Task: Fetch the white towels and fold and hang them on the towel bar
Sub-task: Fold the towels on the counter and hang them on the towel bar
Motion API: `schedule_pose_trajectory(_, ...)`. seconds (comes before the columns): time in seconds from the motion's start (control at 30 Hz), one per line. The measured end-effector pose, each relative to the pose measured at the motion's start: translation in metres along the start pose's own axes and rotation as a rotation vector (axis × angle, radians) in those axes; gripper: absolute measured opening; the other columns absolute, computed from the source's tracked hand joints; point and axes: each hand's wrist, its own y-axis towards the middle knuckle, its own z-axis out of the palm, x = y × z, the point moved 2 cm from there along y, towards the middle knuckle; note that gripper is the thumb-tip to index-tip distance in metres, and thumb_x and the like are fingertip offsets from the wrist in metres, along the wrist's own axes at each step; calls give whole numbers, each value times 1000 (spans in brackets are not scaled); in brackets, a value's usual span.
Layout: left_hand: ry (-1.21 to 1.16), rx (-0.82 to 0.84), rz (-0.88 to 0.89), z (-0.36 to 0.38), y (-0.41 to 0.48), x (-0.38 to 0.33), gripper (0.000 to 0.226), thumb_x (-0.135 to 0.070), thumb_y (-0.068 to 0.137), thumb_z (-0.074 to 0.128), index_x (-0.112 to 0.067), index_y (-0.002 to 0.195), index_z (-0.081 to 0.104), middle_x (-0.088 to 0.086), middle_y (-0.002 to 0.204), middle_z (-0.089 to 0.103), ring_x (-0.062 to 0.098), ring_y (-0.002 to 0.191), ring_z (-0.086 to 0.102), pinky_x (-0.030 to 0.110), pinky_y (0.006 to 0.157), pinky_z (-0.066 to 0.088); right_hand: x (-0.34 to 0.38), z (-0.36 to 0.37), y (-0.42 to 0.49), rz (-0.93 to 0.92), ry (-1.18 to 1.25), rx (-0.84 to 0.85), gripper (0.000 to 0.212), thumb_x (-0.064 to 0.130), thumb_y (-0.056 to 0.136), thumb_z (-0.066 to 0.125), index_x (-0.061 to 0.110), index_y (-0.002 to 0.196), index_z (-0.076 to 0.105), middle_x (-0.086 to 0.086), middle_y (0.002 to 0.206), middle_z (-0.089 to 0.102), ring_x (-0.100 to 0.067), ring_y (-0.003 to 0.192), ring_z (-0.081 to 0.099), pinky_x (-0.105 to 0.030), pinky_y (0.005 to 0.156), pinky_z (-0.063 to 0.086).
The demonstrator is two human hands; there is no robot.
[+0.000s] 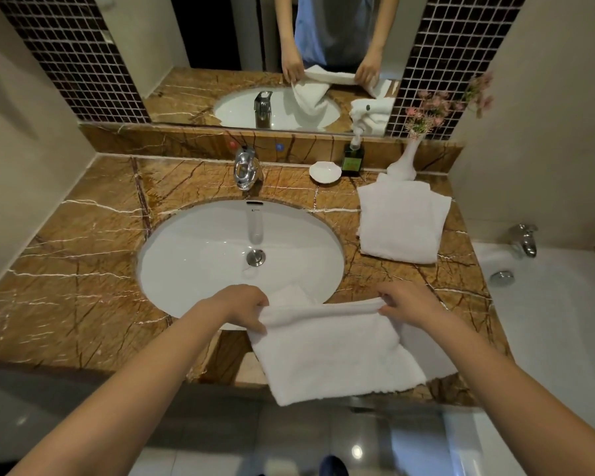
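Your left hand (241, 305) is closest to you, and its fingers are curled round the left end of a white towel (330, 352). It pinches the thick, doubled-over edge. The towel lies on the front of the table (66, 269), and its lower part hangs off the near side. Your right hand (409, 304) pinches the same edge at the other end. Holding both ends keeps the edge tight and straight, so the fold should come out neat.

I think you are in the middle of folding this towel.

Behind your hands, going left to right, sits the white sink (200, 255) with the shiny tap (246, 168) above it. Next come a small white dish (324, 172), a green bottle (352, 161) and a white vase (404, 163) with pink flowers, all pushed to the back out of the way. Just in front of the vase, a folded towel (401, 221) lies flat on the table, well apart from the one that you hold. It looks done and ready to hang. At the far right is the bathtub (547, 304).

No towel bar shows, so neither towel is hung yet.
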Motion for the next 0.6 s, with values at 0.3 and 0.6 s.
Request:
schedule_pose_trajectory(0.3,35,-51,52,13,3,-2,41,-40,81,64,-15,114,61,1,114,64,23,104,58,33,82,43,76,18,18,-27,-37,40,53,22,70,61,32,122,54,4,114,60,-21,113,52,-41,98,37)
schedule_pose_trajectory(0.6,-11,-62,127,0,-3,2,31,-41,71,75,-18,82,57,-9,73,49,17,76,50,27,65,36,182,13,53,-193,157,151,37,42,82,68,9,100,64,-9,97,62,-26,92,57,-30,70,37)
